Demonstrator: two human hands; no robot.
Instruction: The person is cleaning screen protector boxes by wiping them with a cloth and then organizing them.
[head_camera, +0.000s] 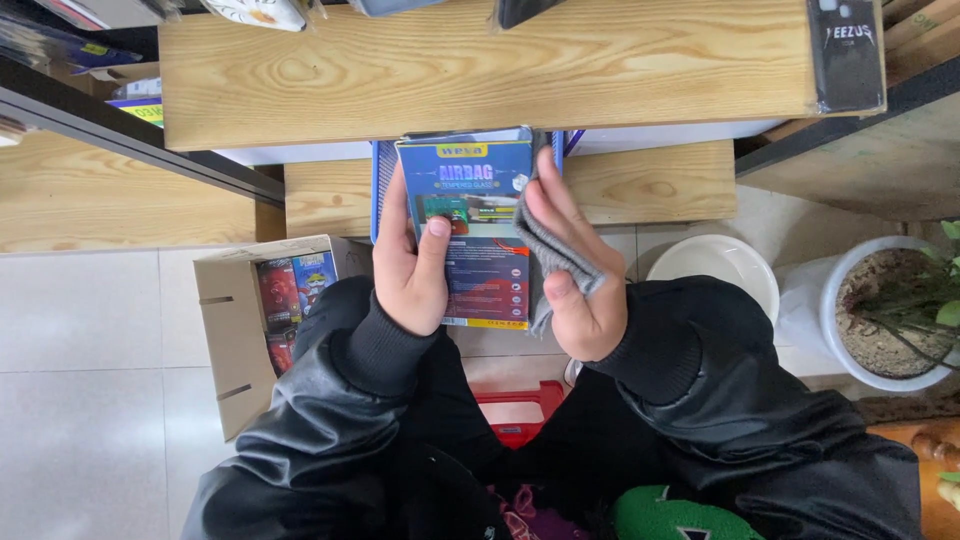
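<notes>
My left hand (408, 268) grips a flat blue printed package (472, 232) along its left edge, thumb across the front. My right hand (573, 272) holds a grey cloth (552, 250) pressed against the package's right side. Both hands are in front of my chest, over a blue basket (381, 180) that shows behind the package. Black jacket sleeves cover both arms.
A wooden shelf board (480, 70) runs above, with a lower wooden shelf (650, 185) behind the basket. An open cardboard box (235, 320) of packages stands on the tiled floor at left. A white bowl (715, 265), a potted plant (885, 310) and a red stool (520, 405) are nearby.
</notes>
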